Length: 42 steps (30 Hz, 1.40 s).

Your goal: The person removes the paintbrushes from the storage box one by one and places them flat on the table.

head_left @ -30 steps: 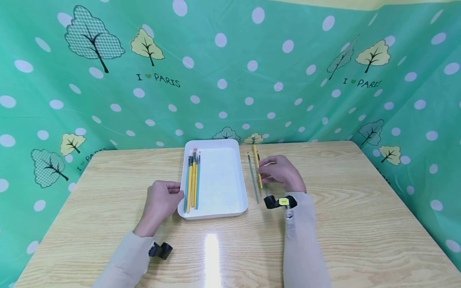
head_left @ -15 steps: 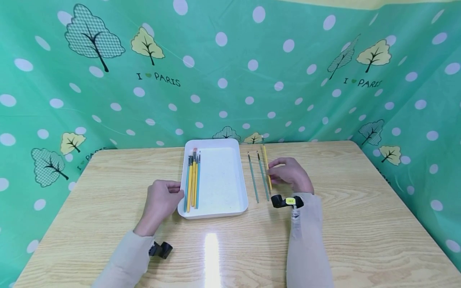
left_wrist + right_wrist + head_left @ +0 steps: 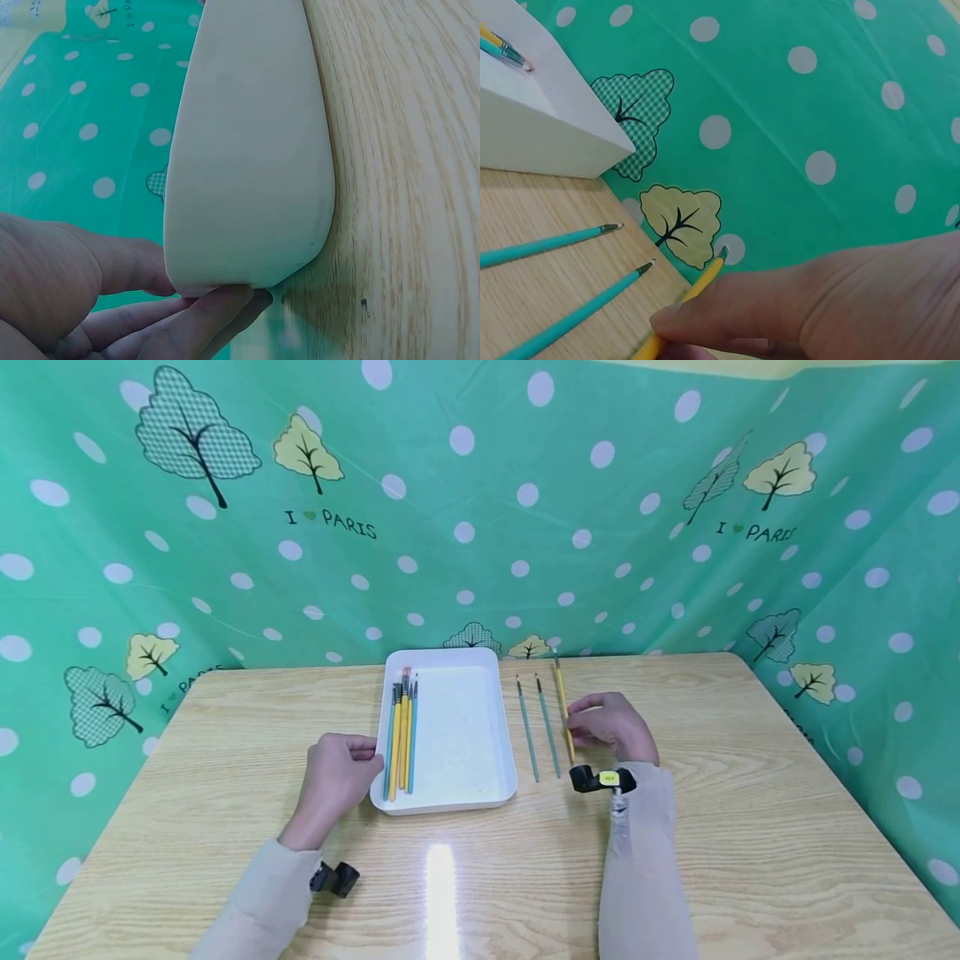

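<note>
My right hand (image 3: 611, 725) pinches a yellow-handled paintbrush (image 3: 564, 706) between thumb and fingers, its bristle end pointing to the back of the table. To its left, two teal paintbrushes lie side by side on the wood, a nearer one (image 3: 547, 725) and one (image 3: 527, 727) closer to the tray. My left hand (image 3: 339, 785) pinches the left wall of a white tray (image 3: 465, 803); in the left wrist view, thumb and fingers sit on either side of the tray's edge (image 3: 247, 150). Along the tray's left side rest several yellow and teal paintbrushes (image 3: 402, 735).
The wooden table (image 3: 750, 793) ends at a green dotted cloth (image 3: 465, 510) hanging behind it and at the sides. A bright light reflection (image 3: 441, 893) lies on the near part of the wood. Each wrist carries a small black camera.
My right hand has moved right with the yellow paintbrush, from over the nearer teal paintbrush to a place beside it. My left hand and the tray have stayed put.
</note>
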Each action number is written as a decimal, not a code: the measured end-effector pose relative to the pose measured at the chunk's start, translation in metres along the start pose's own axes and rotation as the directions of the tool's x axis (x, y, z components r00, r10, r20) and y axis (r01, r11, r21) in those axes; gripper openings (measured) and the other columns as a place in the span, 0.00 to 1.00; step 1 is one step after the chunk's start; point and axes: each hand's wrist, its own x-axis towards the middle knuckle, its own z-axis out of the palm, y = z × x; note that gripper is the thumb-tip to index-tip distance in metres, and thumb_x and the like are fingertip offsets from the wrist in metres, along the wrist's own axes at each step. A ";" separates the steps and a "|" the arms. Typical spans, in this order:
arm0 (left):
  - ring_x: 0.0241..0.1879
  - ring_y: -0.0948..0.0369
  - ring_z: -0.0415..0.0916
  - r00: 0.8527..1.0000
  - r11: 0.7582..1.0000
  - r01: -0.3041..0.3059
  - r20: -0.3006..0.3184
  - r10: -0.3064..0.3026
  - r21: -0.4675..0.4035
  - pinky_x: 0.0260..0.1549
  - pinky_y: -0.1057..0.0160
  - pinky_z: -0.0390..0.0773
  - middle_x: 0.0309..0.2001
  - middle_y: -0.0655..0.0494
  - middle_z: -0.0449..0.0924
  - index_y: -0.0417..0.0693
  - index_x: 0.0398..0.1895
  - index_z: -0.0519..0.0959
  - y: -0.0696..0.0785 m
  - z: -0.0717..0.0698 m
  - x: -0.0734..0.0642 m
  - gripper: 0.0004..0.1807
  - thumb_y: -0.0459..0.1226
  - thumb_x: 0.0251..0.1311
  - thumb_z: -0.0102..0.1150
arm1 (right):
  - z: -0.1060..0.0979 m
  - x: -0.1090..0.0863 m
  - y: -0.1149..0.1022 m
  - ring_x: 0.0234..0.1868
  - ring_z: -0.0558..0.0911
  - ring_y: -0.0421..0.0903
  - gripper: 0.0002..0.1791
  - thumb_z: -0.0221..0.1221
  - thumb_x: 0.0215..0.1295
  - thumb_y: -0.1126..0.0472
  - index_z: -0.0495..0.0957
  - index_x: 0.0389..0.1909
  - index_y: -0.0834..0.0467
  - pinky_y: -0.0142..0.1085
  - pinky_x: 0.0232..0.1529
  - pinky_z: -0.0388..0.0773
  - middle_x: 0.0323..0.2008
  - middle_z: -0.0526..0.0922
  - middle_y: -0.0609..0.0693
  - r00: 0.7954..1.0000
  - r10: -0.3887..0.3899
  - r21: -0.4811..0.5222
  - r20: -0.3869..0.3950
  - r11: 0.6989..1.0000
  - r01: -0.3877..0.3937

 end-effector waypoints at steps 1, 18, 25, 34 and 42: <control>0.48 0.46 0.87 1.000 1.000 -0.001 0.000 0.001 0.000 0.42 0.58 0.89 0.49 0.35 0.86 0.32 0.54 0.83 0.000 0.000 0.000 0.17 0.32 0.63 0.61 | 0.000 0.000 0.001 0.28 0.84 0.41 0.18 0.65 0.65 0.68 0.78 0.55 0.67 0.33 0.36 0.87 0.35 0.83 0.54 1.000 0.000 -0.004 -0.003 1.000 0.000; 0.48 0.47 0.87 1.000 1.000 -0.001 0.002 0.001 0.006 0.42 0.58 0.89 0.49 0.35 0.86 0.32 0.54 0.83 0.001 0.000 0.000 0.17 0.32 0.64 0.60 | 0.003 0.010 0.010 0.27 0.83 0.41 0.15 0.66 0.64 0.69 0.80 0.51 0.66 0.30 0.33 0.86 0.33 0.82 0.54 0.997 0.059 -0.048 -0.040 0.997 -0.061; 0.48 0.47 0.87 1.000 1.000 0.000 0.006 0.000 0.004 0.40 0.59 0.89 0.49 0.36 0.86 0.33 0.54 0.83 0.001 0.000 0.000 0.17 0.33 0.64 0.60 | 0.004 0.011 0.010 0.24 0.83 0.40 0.10 0.67 0.62 0.71 0.82 0.44 0.66 0.30 0.31 0.85 0.28 0.85 0.53 0.995 0.081 -0.113 -0.063 0.990 -0.088; 0.47 0.48 0.87 1.000 1.000 -0.002 0.005 0.001 0.006 0.39 0.60 0.89 0.49 0.36 0.87 0.32 0.55 0.83 0.001 0.000 0.000 0.18 0.33 0.64 0.60 | 0.002 0.008 0.009 0.24 0.83 0.41 0.09 0.67 0.61 0.71 0.83 0.42 0.68 0.31 0.30 0.85 0.26 0.86 0.53 0.996 0.072 -0.143 -0.053 0.986 -0.079; 0.47 0.48 0.87 1.000 1.000 -0.001 0.007 0.001 0.004 0.38 0.60 0.88 0.49 0.36 0.86 0.33 0.55 0.82 0.001 0.000 -0.001 0.18 0.33 0.65 0.60 | -0.002 0.002 0.007 0.26 0.82 0.43 0.10 0.68 0.62 0.67 0.84 0.42 0.67 0.34 0.32 0.83 0.27 0.85 0.52 0.998 0.039 -0.174 -0.057 0.983 -0.048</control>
